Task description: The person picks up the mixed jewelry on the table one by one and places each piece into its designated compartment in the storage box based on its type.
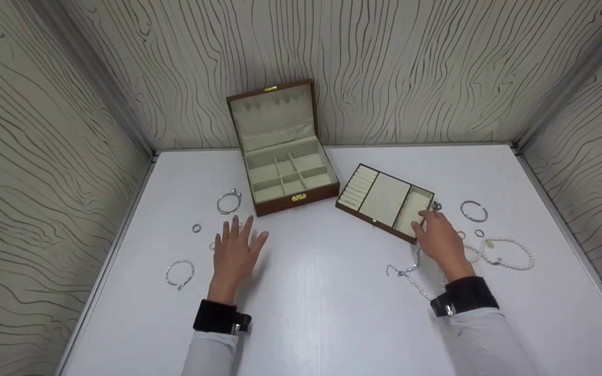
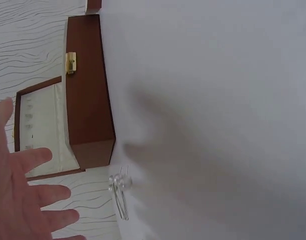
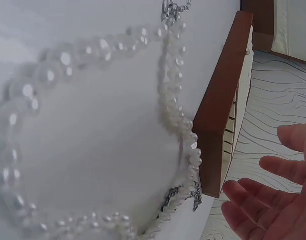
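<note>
My left hand (image 1: 235, 250) hovers over the white table with fingers spread, holding nothing, in front of a brown jewelry box (image 1: 298, 197). The box's lid (image 1: 275, 112) stands raised, showing a cream lining and divided compartments. My right hand (image 1: 439, 240) is at the right end of a brown jewelry tray (image 1: 384, 201), its loosely bent fingers (image 3: 283, 170) apart and nothing between them. In the head view, its fingertips overlap the tray's right compartment. A pearl necklace (image 3: 65, 60) lies close below the right wrist, partly hidden by the hand and arm in the head view.
Left of the box lie a silver bracelet (image 1: 229, 202), a small ring (image 1: 196, 228) and a beaded bracelet (image 1: 180, 274). On the right are a bangle (image 1: 474, 211), a dark ring (image 1: 479, 233) and another pearl necklace (image 1: 520, 245). Patterned panels (image 1: 411, 73) enclose the table.
</note>
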Demonstrator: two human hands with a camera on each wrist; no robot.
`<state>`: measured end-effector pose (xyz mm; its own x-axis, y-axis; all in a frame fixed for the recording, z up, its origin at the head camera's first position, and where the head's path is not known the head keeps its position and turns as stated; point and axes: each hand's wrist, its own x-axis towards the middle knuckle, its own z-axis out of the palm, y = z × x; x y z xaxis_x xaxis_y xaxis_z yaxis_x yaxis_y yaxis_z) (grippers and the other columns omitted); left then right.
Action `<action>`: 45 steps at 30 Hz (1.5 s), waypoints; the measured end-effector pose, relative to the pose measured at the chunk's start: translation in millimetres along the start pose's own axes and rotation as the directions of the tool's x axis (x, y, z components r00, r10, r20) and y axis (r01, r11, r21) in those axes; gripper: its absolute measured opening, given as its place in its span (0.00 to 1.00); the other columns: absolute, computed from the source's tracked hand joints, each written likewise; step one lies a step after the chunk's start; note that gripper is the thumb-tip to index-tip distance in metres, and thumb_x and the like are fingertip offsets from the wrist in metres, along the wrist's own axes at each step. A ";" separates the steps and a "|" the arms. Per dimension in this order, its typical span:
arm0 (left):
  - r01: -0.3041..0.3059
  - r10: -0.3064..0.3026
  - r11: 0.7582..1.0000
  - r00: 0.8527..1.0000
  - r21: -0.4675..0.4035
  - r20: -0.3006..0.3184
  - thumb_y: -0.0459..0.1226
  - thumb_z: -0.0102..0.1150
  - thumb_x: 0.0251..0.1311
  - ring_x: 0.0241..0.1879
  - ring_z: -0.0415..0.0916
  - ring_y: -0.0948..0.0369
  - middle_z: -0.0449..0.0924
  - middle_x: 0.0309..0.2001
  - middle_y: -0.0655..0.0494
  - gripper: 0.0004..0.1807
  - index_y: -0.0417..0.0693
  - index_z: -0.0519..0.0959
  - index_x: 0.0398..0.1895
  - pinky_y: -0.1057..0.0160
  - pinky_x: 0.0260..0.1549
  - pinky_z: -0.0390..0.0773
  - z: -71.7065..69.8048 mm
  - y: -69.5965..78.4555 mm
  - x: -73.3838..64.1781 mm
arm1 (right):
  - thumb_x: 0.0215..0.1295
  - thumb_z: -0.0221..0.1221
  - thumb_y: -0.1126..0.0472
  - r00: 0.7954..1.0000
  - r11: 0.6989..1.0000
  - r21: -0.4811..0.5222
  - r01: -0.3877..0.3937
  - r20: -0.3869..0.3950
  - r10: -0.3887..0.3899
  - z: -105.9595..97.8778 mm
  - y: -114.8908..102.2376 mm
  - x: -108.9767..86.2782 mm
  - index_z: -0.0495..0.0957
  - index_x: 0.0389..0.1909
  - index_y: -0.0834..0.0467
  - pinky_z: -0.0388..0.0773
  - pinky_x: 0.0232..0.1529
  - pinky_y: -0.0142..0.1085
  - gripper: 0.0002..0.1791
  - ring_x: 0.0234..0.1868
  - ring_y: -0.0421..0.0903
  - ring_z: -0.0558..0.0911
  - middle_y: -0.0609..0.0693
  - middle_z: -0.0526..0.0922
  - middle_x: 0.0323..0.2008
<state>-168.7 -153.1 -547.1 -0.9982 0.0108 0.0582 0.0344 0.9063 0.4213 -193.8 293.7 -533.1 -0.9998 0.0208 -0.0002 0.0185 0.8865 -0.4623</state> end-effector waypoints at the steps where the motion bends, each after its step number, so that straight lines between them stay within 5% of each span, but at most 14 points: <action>1: -0.006 0.006 1.000 1.000 -0.001 0.004 0.64 0.39 0.69 0.72 0.48 0.38 0.54 0.73 0.35 0.39 0.49 0.63 0.74 0.36 0.66 0.50 3.4 4.2 -1.0 | 0.74 0.49 0.58 1.000 1.000 0.009 -0.007 -0.001 0.007 1.9 -0.4 0.7 0.68 0.61 0.73 0.70 0.51 0.62 0.24 0.55 0.71 0.72 0.76 0.69 0.55; 12: -0.099 0.101 0.994 0.994 -0.039 0.043 0.63 0.38 0.70 0.69 0.56 0.38 0.61 0.70 0.37 0.37 0.48 0.67 0.71 0.38 0.65 0.56 27.6 39.1 -8.5 | 0.68 0.53 0.71 0.997 0.991 0.109 -0.081 0.020 0.079 16.3 0.4 8.6 0.71 0.54 0.79 0.77 0.47 0.53 0.18 0.49 0.67 0.78 0.74 0.77 0.46; 22: -0.163 0.163 0.987 0.986 -0.014 0.043 0.60 0.40 0.72 0.66 0.62 0.39 0.65 0.68 0.37 0.34 0.47 0.71 0.68 0.39 0.62 0.61 39.2 53.0 -12.0 | 0.61 0.55 0.73 0.986 0.981 0.119 -0.152 0.090 0.142 14.2 -1.5 6.7 0.66 0.58 0.79 0.77 0.45 0.52 0.25 0.45 0.65 0.79 0.75 0.77 0.46; 27: -0.171 0.171 0.985 0.983 -0.007 0.064 0.59 0.40 0.72 0.67 0.62 0.41 0.66 0.68 0.39 0.33 0.46 0.71 0.68 0.41 0.64 0.60 42.1 58.0 -14.4 | 0.54 0.59 0.72 0.976 0.981 0.073 -0.181 0.137 0.170 8.4 -1.2 -0.7 0.72 0.43 0.77 0.77 0.29 0.45 0.16 0.30 0.58 0.79 0.68 0.79 0.32; 33: -0.170 0.182 0.976 0.980 -0.135 0.083 0.56 0.46 0.72 0.65 0.65 0.44 0.67 0.67 0.40 0.33 0.44 0.66 0.71 0.46 0.63 0.64 44.7 65.9 -13.5 | 0.50 0.62 0.70 0.968 0.982 0.033 -0.185 0.179 0.176 3.8 -0.8 -7.5 0.74 0.33 0.71 0.74 0.25 0.43 0.11 0.26 0.54 0.76 0.62 0.77 0.27; 38: -0.100 0.160 0.941 0.973 -0.324 0.164 0.55 0.49 0.71 0.66 0.65 0.48 0.66 0.68 0.42 0.35 0.45 0.61 0.74 0.49 0.62 0.66 46.1 74.8 -9.9 | 0.48 0.62 0.70 0.969 0.987 0.030 -0.160 0.197 0.151 0.1 -0.8 -14.9 0.74 0.36 0.73 0.75 0.26 0.46 0.14 0.26 0.55 0.76 0.63 0.77 0.28; 45: -0.033 0.210 0.838 0.941 -0.545 0.266 0.50 0.49 0.73 0.55 0.76 0.49 0.69 0.65 0.39 0.35 0.39 0.58 0.74 0.51 0.54 0.74 53.7 87.0 -2.0 | 0.44 0.62 0.71 0.973 0.994 0.023 -0.103 0.212 0.096 -1.4 -6.9 -26.6 0.69 0.58 0.77 0.76 0.32 0.49 0.35 0.29 0.55 0.78 0.59 0.81 0.29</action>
<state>-166.4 -51.6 -559.2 -0.9448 0.3127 -0.0974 0.0880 0.5289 0.8441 -167.3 287.7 -528.7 -0.9727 0.0071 -0.2321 0.1209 0.8688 -0.4801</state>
